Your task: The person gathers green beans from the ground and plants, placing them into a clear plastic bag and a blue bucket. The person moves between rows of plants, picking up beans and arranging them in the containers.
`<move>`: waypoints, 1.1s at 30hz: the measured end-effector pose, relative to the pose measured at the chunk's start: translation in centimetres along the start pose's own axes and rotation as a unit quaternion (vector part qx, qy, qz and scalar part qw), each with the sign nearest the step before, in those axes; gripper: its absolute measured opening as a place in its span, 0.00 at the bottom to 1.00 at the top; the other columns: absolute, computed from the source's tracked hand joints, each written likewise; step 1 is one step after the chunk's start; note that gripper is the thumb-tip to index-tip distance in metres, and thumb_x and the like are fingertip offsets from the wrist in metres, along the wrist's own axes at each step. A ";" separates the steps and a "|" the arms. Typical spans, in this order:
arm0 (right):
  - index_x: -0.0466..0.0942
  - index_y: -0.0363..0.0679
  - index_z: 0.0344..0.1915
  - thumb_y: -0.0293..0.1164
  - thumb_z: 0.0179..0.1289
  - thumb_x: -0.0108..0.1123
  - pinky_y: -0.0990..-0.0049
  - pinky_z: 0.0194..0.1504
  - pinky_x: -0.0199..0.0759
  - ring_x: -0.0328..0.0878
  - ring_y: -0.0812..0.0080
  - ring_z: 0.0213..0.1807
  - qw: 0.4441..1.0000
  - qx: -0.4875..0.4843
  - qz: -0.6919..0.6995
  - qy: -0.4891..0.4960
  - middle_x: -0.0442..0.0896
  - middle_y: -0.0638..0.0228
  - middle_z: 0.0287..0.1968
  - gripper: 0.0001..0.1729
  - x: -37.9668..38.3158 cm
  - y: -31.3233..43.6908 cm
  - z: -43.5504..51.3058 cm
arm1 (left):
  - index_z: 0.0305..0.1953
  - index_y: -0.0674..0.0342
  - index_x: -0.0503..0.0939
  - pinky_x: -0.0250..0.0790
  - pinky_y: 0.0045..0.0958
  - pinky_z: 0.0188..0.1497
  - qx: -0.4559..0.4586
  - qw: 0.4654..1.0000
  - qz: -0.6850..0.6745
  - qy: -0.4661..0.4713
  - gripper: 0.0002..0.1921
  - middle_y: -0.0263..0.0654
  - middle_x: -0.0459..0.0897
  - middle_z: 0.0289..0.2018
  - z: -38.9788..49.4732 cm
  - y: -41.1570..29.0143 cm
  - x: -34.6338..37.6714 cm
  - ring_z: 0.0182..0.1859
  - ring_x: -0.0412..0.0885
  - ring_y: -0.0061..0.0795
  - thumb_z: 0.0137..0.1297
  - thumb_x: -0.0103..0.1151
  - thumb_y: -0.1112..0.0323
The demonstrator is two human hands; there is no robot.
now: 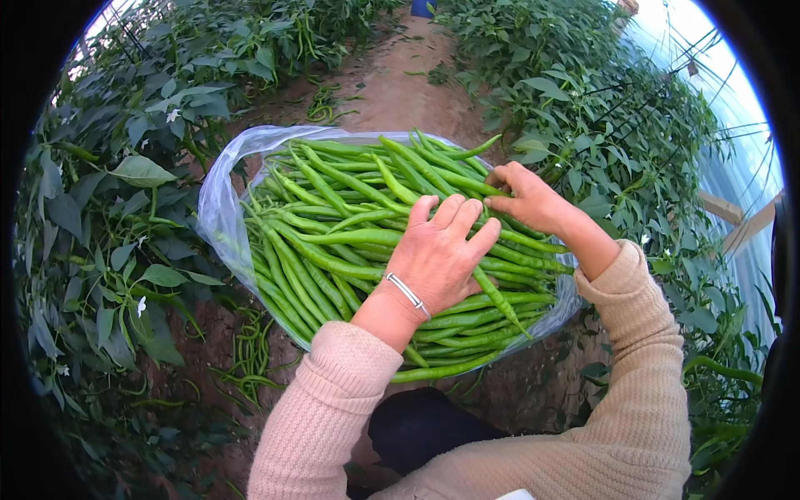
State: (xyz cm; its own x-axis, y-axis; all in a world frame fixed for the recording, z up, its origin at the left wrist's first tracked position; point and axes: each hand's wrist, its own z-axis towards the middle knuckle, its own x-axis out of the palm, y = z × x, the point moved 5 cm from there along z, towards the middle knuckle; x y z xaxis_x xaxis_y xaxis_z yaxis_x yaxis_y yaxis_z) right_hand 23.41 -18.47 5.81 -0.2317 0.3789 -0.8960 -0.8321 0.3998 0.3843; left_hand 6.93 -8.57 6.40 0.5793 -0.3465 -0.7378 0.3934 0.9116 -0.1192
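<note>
Long green chili peppers (350,237) fill a clear plastic bag (228,187) in front of me, its rim spread wide around them. My left hand (440,253), with a silver bracelet at the wrist, rests palm down over the middle of the pile, fingers bent and spread. One pepper (497,297) sticks out from under it towards the lower right; whether the hand grips it is hidden. At the pile's upper right, my right hand (525,197) pinches a green pepper (465,182) near its end, between thumb and fingers.
Leafy pepper plants with white flowers stand on the left (140,172) and right (550,87). A dirt path (406,75) runs away between them to a blue object (423,7). Loose peppers (250,350) lie on the soil at lower left, more (322,105) beyond the bag. Plastic sheeting (737,169) rises at right.
</note>
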 end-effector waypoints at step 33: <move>0.75 0.30 0.49 0.29 0.64 0.60 0.67 0.37 0.72 0.77 0.68 0.33 0.976 0.033 0.133 0.169 0.82 0.57 0.33 0.17 -2.0 4.4 -2.3 | 0.49 0.58 0.78 0.61 0.44 0.60 0.001 1.000 -0.017 -0.006 0.33 0.38 0.78 0.46 -0.3 -0.1 -0.2 0.53 0.76 0.38 0.40 0.75 0.50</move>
State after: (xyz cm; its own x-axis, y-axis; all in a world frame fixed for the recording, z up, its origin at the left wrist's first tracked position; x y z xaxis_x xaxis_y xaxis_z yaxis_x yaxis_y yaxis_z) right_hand 19.07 -19.46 8.77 -0.5970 0.1847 -0.7807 -0.6885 0.3815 0.6167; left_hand 6.56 -8.52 6.38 0.5740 -0.3793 -0.7257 0.4146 0.8989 -0.1419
